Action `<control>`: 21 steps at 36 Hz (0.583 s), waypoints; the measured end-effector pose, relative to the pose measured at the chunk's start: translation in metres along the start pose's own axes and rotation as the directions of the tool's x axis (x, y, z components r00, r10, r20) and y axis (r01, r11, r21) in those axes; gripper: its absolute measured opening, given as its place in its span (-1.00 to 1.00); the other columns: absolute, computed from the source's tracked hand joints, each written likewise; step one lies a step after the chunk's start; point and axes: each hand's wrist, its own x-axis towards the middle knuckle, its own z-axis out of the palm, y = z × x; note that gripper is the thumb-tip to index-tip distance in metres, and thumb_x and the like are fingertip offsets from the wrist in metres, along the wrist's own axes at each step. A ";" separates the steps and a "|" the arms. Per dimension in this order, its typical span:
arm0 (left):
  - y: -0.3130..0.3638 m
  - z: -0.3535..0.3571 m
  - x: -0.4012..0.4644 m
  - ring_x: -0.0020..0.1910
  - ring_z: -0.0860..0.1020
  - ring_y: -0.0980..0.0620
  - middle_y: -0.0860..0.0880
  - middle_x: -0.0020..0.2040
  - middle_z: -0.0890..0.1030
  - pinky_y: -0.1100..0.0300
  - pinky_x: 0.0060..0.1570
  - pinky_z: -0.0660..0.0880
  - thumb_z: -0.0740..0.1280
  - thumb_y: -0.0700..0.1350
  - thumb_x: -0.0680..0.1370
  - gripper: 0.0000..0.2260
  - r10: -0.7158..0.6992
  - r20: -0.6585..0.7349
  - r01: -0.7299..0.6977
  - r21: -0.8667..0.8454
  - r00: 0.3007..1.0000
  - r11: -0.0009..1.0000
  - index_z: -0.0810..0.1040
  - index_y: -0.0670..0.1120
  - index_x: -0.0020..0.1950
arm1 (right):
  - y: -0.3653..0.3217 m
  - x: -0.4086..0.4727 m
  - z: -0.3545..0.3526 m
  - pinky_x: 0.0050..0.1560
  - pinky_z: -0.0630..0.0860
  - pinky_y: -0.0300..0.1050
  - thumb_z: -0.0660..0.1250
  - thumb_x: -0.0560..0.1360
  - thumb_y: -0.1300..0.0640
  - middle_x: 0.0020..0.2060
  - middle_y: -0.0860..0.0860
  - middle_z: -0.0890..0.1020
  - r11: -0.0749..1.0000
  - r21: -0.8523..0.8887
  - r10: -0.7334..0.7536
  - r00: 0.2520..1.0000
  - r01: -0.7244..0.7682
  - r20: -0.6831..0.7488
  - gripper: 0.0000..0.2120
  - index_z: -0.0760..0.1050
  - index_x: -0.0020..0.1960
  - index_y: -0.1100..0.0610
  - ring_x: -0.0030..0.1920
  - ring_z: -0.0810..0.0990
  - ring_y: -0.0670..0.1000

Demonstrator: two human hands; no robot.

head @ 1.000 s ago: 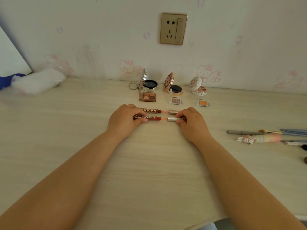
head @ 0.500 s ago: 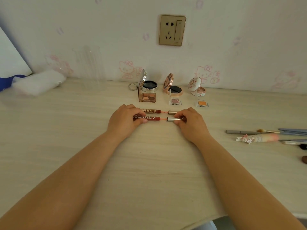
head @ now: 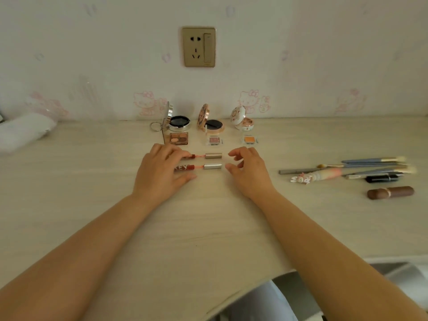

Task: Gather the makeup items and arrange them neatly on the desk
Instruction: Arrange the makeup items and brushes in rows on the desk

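- Head view: 2 lip gloss tubes lie side by side in the middle of the pale wood-grain desk (head: pixel 92 193), both with a dark red body on the left, a thin pink neck and a silver cap on the right. The far tube (head: pixel 203 156) and the near tube (head: pixel 199 167) run parallel, close but apart.
- The left hand (head: pixel 159 172) rests over the red ends of both tubes, fingers laid flat and relaxed, thumb on the desk; its grip is spread, not curled round either tube.
- The right hand (head: pixel 249 172) hovers just right of the silver caps, fingers loosely bent, touching neither; that grip holds nothing.
- Writing: white letters "KEY" show on the near tube's body; the rest is hidden under the fingers.
- Behind the tubes stand 3 open compacts (head: pixel 209 122) in a row near the wall, with 3 small eyeshadow pans (head: pixel 214 140) in a second row in front of them.
- To the right, well apart, lie several brushes (head: pixel 375 161), a grey pencil (head: pixel 298 171), a pink bunny-topped pen (head: pixel 317 176), a black tube (head: pixel 382 178) and a brown lipstick (head: pixel 390 192).
- A white cloth bundle (head: pixel 25 130) sits at the far left; a gold wall socket (head: pixel 198 47) is above the compacts.
- The desk's near edge curves across the lower right; broad bare surface lies between the tubes and that edge.
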 end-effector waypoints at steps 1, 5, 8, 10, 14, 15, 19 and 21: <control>0.008 0.003 0.002 0.05 0.41 -0.06 -0.05 0.04 0.55 -0.01 -0.06 0.49 0.36 0.20 0.38 -0.56 0.036 -0.007 -0.036 0.001 0.999 0.999 0.57 -0.05 0.14 | 0.002 -0.006 -0.006 -0.02 0.34 -0.29 0.31 0.51 0.13 0.01 -0.07 0.38 1.000 -0.005 0.007 1.000 -0.007 0.004 -0.76 0.46 0.17 0.07 -0.08 0.44 -0.09; 0.054 0.019 0.012 0.01 0.35 0.02 -0.02 -0.02 0.55 0.04 -0.08 0.47 0.23 0.26 0.39 -0.52 0.152 0.006 -0.151 -0.065 0.988 0.986 0.58 -0.05 0.11 | 0.017 -0.030 -0.034 -0.08 0.34 -0.32 0.32 0.51 0.13 -0.03 -0.08 0.42 1.000 -0.008 0.025 1.000 -0.025 -0.013 -0.81 0.50 0.12 0.06 -0.15 0.45 -0.13; 0.095 0.028 0.020 -0.01 0.43 -0.02 0.00 -0.03 0.55 0.05 -0.11 0.46 0.23 0.23 0.41 -0.57 0.208 0.017 -0.204 -0.131 0.978 0.970 0.58 -0.02 0.09 | 0.031 -0.048 -0.055 -0.21 0.29 -0.38 0.32 0.49 0.16 -0.11 -0.07 0.47 0.999 -0.039 0.012 0.998 -0.015 -0.054 -0.87 0.54 0.04 0.09 -0.25 0.43 -0.19; 0.122 0.035 0.024 -0.05 0.48 -0.05 0.01 -0.06 0.56 0.05 -0.15 0.48 0.21 0.20 0.41 -0.60 0.236 0.014 -0.229 -0.191 0.972 0.954 0.59 -0.02 0.06 | 0.042 -0.059 -0.069 -0.19 0.29 -0.34 0.31 0.49 0.18 -0.13 -0.06 0.49 0.997 -0.074 0.016 0.996 -0.023 -0.088 -0.90 0.56 0.00 0.10 -0.24 0.43 -0.14; 0.174 0.050 0.033 -0.09 0.52 -0.09 0.01 -0.10 0.58 0.02 -0.22 0.50 0.32 0.07 0.41 -0.75 0.259 -0.006 -0.251 -0.258 0.966 0.933 0.61 -0.02 -0.01 | 0.067 -0.074 -0.101 -0.20 0.27 -0.32 0.30 0.51 0.16 -0.16 -0.09 0.50 0.984 -0.154 0.070 0.986 -0.094 -0.153 -0.89 0.58 0.00 0.10 -0.18 0.44 -0.09; 0.186 0.053 0.036 -0.09 0.51 -0.10 0.01 -0.10 0.58 0.01 -0.21 0.49 0.36 0.03 0.42 -0.79 0.248 0.000 -0.239 -0.264 0.969 0.935 0.61 -0.02 -0.02 | 0.073 -0.077 -0.110 -0.20 0.26 -0.31 0.30 0.51 0.16 -0.16 -0.09 0.50 0.979 -0.173 0.080 0.982 -0.110 -0.173 -0.89 0.58 0.00 0.10 -0.17 0.43 -0.09; 0.220 0.067 0.047 0.05 0.46 -0.09 0.01 0.02 0.54 0.06 -0.11 0.39 0.37 0.04 0.46 -0.77 0.175 0.094 -0.151 -0.219 0.980 0.964 0.57 0.00 0.07 | 0.094 -0.086 -0.140 -0.13 0.33 -0.22 0.27 0.52 0.17 -0.15 -0.08 0.48 0.962 -0.185 0.153 0.958 -0.201 -0.244 -0.90 0.55 -0.02 0.09 -0.11 0.44 -0.04; 0.228 0.075 0.051 0.13 0.42 -0.06 0.02 0.09 0.51 0.09 -0.05 0.35 0.34 0.10 0.47 -0.71 0.134 0.150 -0.111 -0.155 0.980 0.982 0.52 0.02 0.14 | 0.100 -0.089 -0.150 -0.11 0.36 -0.21 0.26 0.53 0.17 -0.14 -0.05 0.52 0.961 -0.133 0.200 0.942 -0.243 -0.270 -0.91 0.55 -0.03 0.06 -0.11 0.46 -0.04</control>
